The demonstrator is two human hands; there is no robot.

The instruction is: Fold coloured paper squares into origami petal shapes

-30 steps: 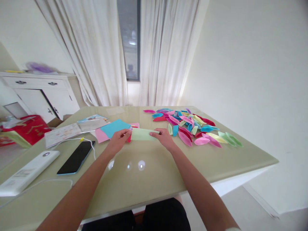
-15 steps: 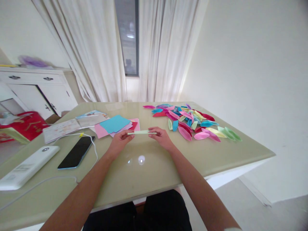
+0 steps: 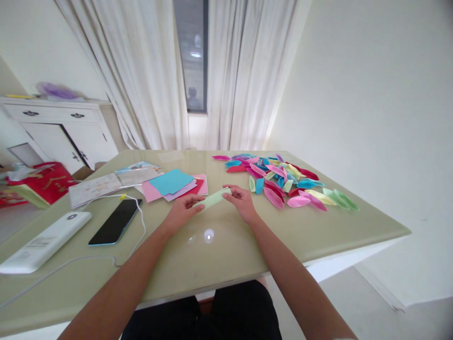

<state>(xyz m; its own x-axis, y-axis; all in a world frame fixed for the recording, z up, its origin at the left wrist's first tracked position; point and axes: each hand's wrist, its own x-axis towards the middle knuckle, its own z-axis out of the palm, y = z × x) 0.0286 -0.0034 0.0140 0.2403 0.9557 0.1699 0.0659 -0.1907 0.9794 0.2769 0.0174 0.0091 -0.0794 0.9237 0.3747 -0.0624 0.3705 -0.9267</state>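
Observation:
A narrow folded strip of light green paper (image 3: 213,199) is held above the table between my two hands. My left hand (image 3: 182,211) pinches its lower left end. Fingers and thumb of my right hand (image 3: 241,202) close on its upper right end, so the strip slants up to the right. Just beyond my left hand lies a stack of coloured paper sheets (image 3: 171,182), turquoise on top with pink, lilac and red below. To the right of my right hand is a spread pile of folded paper pieces (image 3: 274,196) in pink, blue, red, yellow and green.
On the left of the table (image 3: 198,264) lie a black phone (image 3: 116,223), a white power bank (image 3: 46,242) and a white cable (image 3: 143,222). Clear plastic packets (image 3: 95,190) are behind them. A red bag (image 3: 53,182) stands beyond the table by a white cabinet (image 3: 53,134).
The green paper strip has gone from level and edge-on to slanted, its right end raised and its broad face showing. Both hands still hold it. The view has shifted slightly.

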